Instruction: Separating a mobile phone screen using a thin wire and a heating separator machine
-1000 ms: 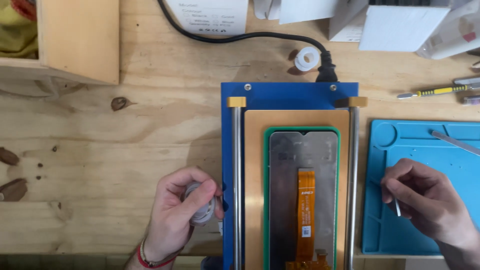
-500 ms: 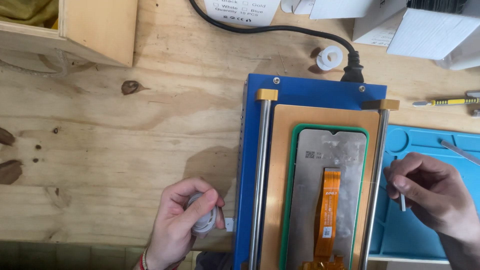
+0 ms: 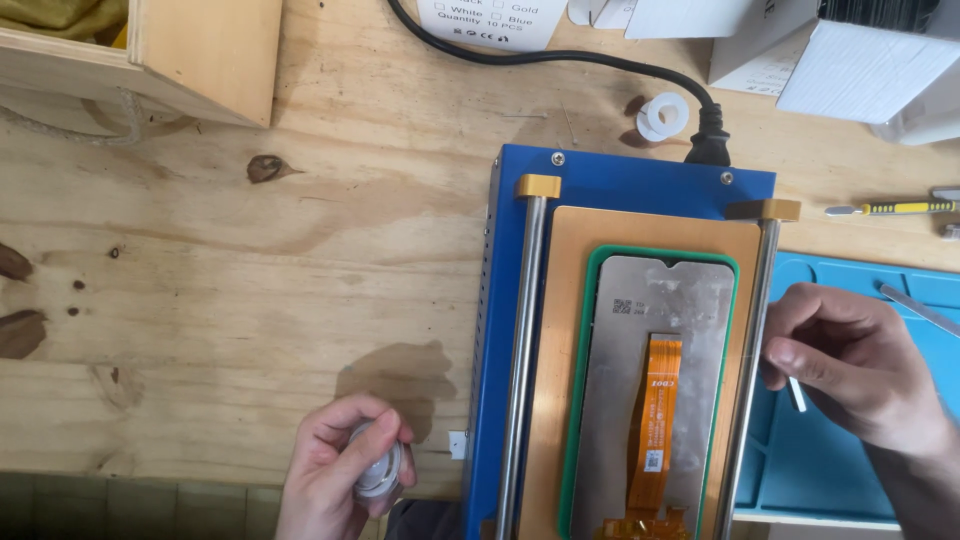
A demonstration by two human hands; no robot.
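My left hand is closed around a small white spool at the table's front edge, left of the blue heating machine. My right hand pinches a thin white stick-like tool beside the machine's right steel rail. On the machine's tan plate lies a phone screen, back side up, grey with an orange flex cable, set in a green frame.
A black power cord runs to the machine's back. A white spool ring, white boxes, a wooden box, a yellow-handled tool and a blue work mat lie around the plywood table.
The view has shifted, so the machine sits further right and lower in the picture. My right hand has moved closer to the right rail. My left hand still holds the spool.
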